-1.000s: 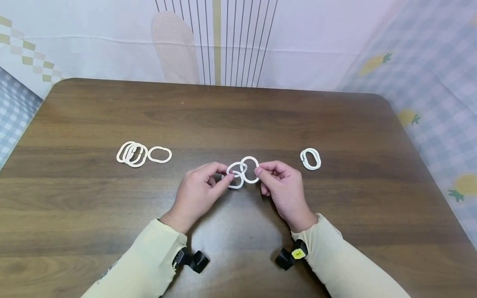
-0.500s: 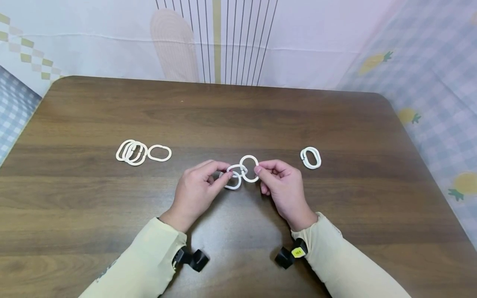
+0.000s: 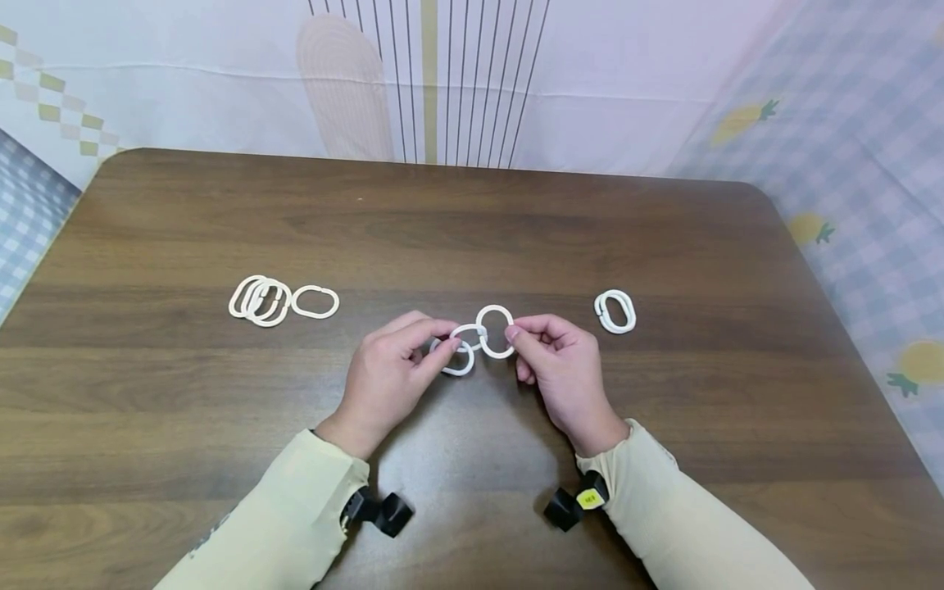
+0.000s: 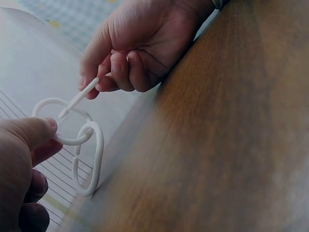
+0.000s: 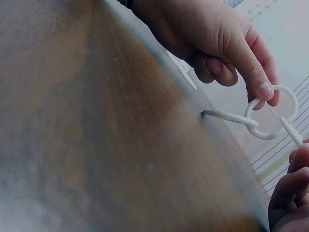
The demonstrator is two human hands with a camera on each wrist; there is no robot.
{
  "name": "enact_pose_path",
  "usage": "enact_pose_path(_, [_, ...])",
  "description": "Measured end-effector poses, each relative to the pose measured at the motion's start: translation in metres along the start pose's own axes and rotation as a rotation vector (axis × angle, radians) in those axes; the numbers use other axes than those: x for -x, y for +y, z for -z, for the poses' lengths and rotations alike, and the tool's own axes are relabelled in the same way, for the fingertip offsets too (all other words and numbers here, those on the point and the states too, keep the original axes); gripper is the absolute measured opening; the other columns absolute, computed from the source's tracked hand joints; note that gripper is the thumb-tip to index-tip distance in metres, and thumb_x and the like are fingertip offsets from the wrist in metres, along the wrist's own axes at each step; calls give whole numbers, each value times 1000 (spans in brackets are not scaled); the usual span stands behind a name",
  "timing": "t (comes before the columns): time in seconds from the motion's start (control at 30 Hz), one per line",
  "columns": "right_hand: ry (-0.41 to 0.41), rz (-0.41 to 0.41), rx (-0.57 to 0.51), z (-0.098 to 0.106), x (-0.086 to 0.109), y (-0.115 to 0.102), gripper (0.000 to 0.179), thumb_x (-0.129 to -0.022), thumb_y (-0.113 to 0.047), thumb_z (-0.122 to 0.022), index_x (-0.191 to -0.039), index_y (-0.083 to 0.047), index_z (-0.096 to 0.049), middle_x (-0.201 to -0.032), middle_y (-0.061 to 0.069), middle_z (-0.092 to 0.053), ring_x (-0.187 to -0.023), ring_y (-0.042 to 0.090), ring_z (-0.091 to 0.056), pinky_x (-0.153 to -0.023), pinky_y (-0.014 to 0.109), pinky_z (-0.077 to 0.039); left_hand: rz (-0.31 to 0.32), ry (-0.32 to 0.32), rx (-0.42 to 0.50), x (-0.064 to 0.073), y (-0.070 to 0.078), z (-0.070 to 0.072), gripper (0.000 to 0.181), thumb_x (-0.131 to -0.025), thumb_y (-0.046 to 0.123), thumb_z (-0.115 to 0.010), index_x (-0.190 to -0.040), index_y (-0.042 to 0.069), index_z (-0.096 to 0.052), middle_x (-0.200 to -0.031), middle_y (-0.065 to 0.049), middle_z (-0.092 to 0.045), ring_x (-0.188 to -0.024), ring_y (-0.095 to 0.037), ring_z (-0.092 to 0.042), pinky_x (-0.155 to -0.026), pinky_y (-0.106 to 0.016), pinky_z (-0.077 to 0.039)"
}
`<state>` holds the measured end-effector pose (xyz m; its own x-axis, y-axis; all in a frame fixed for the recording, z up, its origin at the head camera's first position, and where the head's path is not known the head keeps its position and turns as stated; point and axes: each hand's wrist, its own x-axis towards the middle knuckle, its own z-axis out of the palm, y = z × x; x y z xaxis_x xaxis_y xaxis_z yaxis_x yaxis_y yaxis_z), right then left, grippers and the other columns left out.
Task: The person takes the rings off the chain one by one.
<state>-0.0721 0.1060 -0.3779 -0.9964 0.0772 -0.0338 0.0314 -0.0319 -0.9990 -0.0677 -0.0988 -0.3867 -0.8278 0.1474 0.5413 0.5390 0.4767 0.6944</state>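
Observation:
My left hand (image 3: 387,373) pinches a white C-shaped plastic ring (image 4: 48,100) between thumb and index finger. A second white ring (image 4: 100,150) hangs linked through it, its lower end right at the tabletop and its small gap visible in the left wrist view. Opposite, my right hand (image 3: 564,369) pinches a third ring (image 3: 494,308) by its right side. That ring's left side overlaps the left hand's ring, and in the left wrist view it appears edge-on with one end inside that ring's opening. The left fingers cover part of the hanging ring in the head view.
Several overlapping white rings (image 3: 269,324) lie on the brown wooden table (image 3: 472,229) at the left, with one separate ring (image 3: 315,316) beside them. Two stacked rings (image 3: 629,311) lie at the right. A patterned cloth (image 3: 590,90) hangs behind the far edge.
The hanging ring has swung left, toward the left hand's fingers, as the left hand's ring tilted. The right hand and its ring have stayed nearly in place.

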Motion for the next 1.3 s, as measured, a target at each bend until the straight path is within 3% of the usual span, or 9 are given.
enact_pose_path(0.2, [15, -8, -32, 0, 0, 1, 2, -88, 4, -71, -89, 4, -72, -60, 5, -60, -45, 8, -50, -43, 20, -43, 1, 1, 6, 0, 0, 0, 13, -85, 12, -81, -97, 11, -78, -83, 5, -68, -57, -3, -46, -53, -15, -35])
enact_pose_path(0.33, [23, -9, -38, 0, 0, 1, 10, -87, 4, -72, -84, -5, -74, -60, 7, -60, -45, 9, -50, -43, 20, -43, 4, 0, 9, 0, 0, -1, 13, -85, 12, -81, -97, 11, -79, -83, 6, -69, -58, -3, -46, -54, -15, -35])
enact_pose_path(0.43, [23, -5, -29, 0, 0, 1, 2, -88, 5, -70, -88, 3, -72, -60, 5, -60, -45, 8, -50, -43, 20, -42, 3, -1, 10, 0, 1, -1, 12, -85, 12, -81, -97, 11, -79, -83, 6, -68, -58, -4, -46, -54, -15, -34])
enact_pose_path(0.6, [23, -8, -21, 0, 0, 0, 16, -88, 5, -68, -96, 18, -64, -59, 1, -59, -45, 7, -48, -43, 19, -41, 3, 0, 14, 0, 0, -1, 13, -85, 11, -81, -97, 11, -79, -83, 5, -69, -59, -4, -47, -54, -15, -34])
enact_pose_path(1.3, [36, -2, -22, 0, 0, 1, 13, -88, 5, -68, -95, 16, -65, -61, 3, -60, -46, 7, -49, -45, 19, -42, 18, -19, 29, 0, 1, -1, 12, -85, 12, -81, -96, 11, -79, -82, 6, -68, -59, -4, -46, -54, -14, -34])
